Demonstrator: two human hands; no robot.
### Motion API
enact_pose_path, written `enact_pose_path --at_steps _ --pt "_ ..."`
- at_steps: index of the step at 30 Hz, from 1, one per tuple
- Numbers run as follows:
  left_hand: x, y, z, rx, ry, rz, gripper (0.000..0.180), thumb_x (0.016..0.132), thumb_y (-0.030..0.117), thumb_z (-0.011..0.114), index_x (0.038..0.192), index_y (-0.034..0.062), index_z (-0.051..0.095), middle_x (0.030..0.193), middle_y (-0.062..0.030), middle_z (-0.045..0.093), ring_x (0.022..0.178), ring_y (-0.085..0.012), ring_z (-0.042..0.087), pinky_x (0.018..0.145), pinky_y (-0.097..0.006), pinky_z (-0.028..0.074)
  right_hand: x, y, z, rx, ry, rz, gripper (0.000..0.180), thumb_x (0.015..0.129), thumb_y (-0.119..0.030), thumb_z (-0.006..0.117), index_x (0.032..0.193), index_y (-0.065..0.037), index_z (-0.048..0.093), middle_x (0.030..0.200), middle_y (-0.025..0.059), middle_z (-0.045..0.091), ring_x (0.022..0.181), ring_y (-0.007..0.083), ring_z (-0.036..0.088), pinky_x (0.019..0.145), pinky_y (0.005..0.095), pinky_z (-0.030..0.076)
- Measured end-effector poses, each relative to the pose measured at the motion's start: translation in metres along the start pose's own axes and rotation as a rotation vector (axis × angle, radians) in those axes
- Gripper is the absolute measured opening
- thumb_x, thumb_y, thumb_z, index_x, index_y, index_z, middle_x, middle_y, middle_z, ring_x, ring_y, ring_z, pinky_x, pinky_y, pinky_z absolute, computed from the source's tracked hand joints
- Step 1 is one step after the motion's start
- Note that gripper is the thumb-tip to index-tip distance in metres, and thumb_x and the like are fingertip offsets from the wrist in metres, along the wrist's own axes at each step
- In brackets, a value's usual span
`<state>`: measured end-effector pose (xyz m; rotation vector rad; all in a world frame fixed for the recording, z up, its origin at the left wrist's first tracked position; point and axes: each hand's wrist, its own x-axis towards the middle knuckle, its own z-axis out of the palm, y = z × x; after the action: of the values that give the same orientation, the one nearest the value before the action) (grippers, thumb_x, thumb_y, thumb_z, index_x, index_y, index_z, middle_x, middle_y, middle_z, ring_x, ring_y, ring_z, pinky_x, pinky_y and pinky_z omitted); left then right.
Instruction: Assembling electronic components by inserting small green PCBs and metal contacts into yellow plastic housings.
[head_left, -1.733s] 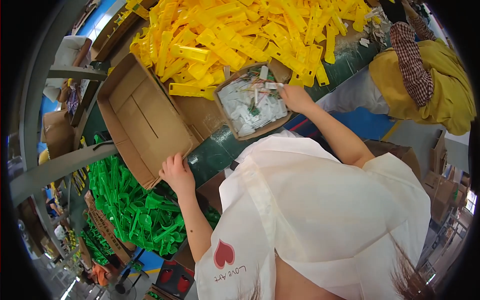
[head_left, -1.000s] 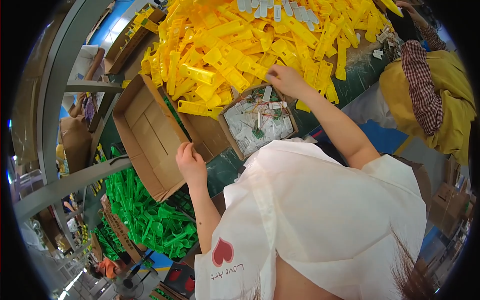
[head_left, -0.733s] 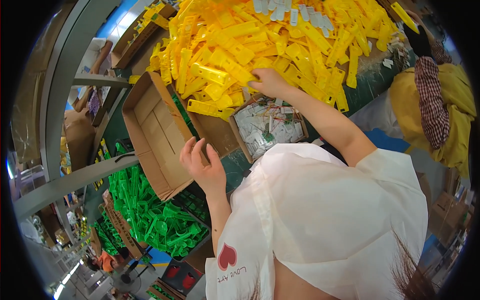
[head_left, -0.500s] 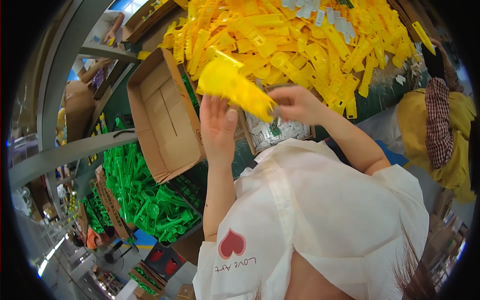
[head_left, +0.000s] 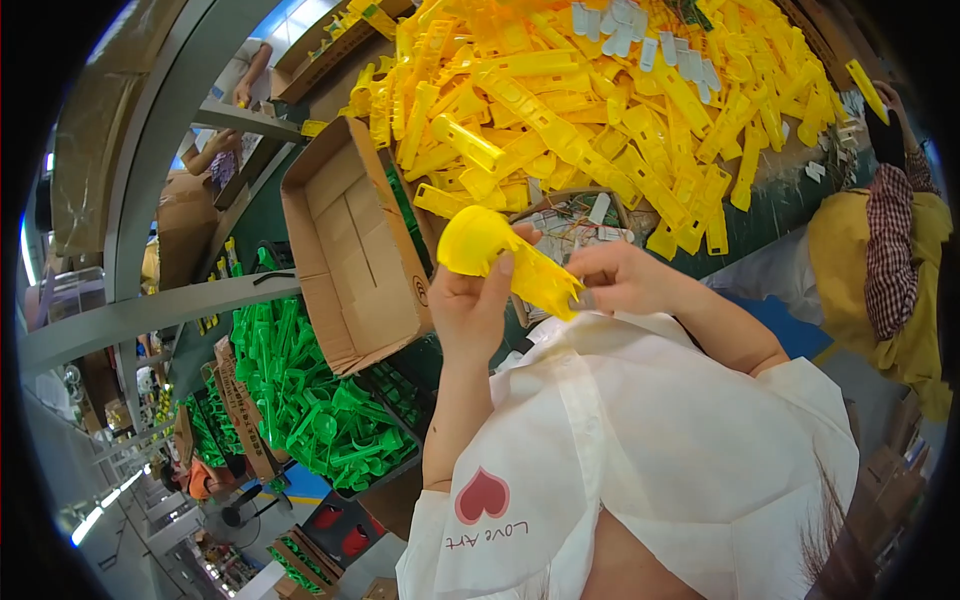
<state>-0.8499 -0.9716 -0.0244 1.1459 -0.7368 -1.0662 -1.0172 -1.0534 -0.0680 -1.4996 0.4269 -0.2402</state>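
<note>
Both hands hold one yellow plastic shell [head_left: 545, 282], which has a wide rounded end and a long narrow part. My left hand [head_left: 470, 308] grips it just below the rounded end, thumb in front. At the narrow end, lower right, the fingers of my right hand [head_left: 628, 280] pinch the tip; whether they also hold something small is hidden. Right behind the hands stands a shallow box [head_left: 622, 212] with white pieces and thin wires, partly covered by them. A large pile of similar yellow plastic parts [head_left: 560, 125] spreads over the table beyond.
An open cardboard box [head_left: 350, 255] stands left of my left hand. Green plastic parts [head_left: 300, 400] fill a dark crate below it. Small white pieces [head_left: 625, 25] lie on the yellow pile. At the right, a co-worker's checked sleeve [head_left: 888, 250] reaches toward the table. A metal frame bar [head_left: 170, 310] crosses the left.
The yellow shell has come down closer to my body and tilted. My left hand, with its fingers stretched behind the shell before, is now closed on it. My right hand stays at its narrow end.
</note>
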Motion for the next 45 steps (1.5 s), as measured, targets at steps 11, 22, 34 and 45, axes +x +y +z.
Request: enact_pose_path --at_steps 11,22,34,45 --pt "0.015 -0.033 -0.024 0.188 -0.313 -0.568 0.043 0.079 0.009 0.052 0.118 -0.0021 0.036 0.092 -0.0109 0.054 0.078 -0.0165 0.056 0.064 -0.025 0.046 0.073 -0.006 -0.058 -0.521 0.297 -0.316 0.031 0.068 -0.002 0.055 0.099 -0.009 0.057 0.091 0.0073 0.052 0.073 0.0162 0.054 0.063 0.0270 0.044" --pt "-0.017 -0.117 -0.075 0.463 0.502 -0.246 0.024 0.073 0.014 0.054 0.091 -0.0003 0.047 0.072 -0.0084 0.052 0.062 -0.0187 0.052 0.059 -0.028 0.042 0.058 0.077 -0.040 -0.573 0.170 0.053 0.019 0.070 -0.010 0.056 0.087 -0.004 0.059 0.078 0.0091 0.061 0.072 0.0215 0.059 0.064 0.0308 0.046" --pt "-0.026 -0.176 -0.073 0.833 0.484 -0.325 0.029 0.066 0.021 0.056 0.082 -0.0023 0.050 0.073 -0.0193 0.057 0.069 -0.0346 0.056 0.061 -0.039 0.043 0.087 0.108 0.014 -1.140 -0.105 -0.072 0.015 0.068 -0.017 0.059 0.079 -0.007 0.059 0.077 0.0093 0.057 0.071 0.0267 0.058 0.062 0.0379 0.046" --pt "-0.026 -0.123 -0.044 0.542 0.381 -0.001 0.023 0.076 0.016 0.063 0.088 0.0014 0.050 0.075 -0.0031 0.053 0.066 -0.0104 0.049 0.060 -0.023 0.040 0.084 0.094 -0.003 -0.385 0.069 0.067 0.019 0.071 -0.014 0.060 0.089 -0.008 0.059 0.071 0.0064 0.058 0.068 0.0203 0.055 0.060 0.0306 0.042"
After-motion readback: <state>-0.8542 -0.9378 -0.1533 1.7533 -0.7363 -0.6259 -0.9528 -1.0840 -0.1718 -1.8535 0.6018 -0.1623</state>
